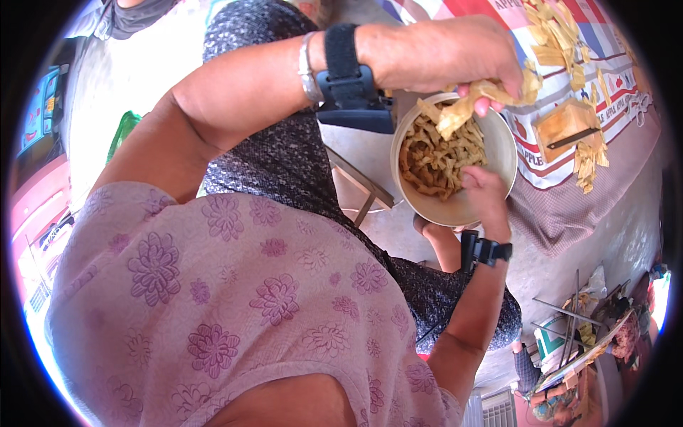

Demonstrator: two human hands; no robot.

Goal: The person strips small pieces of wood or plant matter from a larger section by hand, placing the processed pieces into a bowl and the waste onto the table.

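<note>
A bunch of pale yellow, ribbon-like strips [462, 114] is in my left hand [455, 53], with the fingers closed round it. It hangs over the far rim of a round light-coloured pot [509, 153]. Inside the pot lies a heap of brownish-yellow strips [437, 160]. My right hand [486, 192] reaches over the pot's right side, its fingers curled together beside the heap; what they hold, if anything, is hidden. Each wrist wears a black strapped device.
Right of the pot, a wooden block [555, 117] with a dark-bladed knife [575, 138] rests on a patterned cloth [530, 171]. More pale strips [555, 35] lie on that cloth. A wooden frame leg [363, 174] stands left of the pot. People and clutter are at lower right.
</note>
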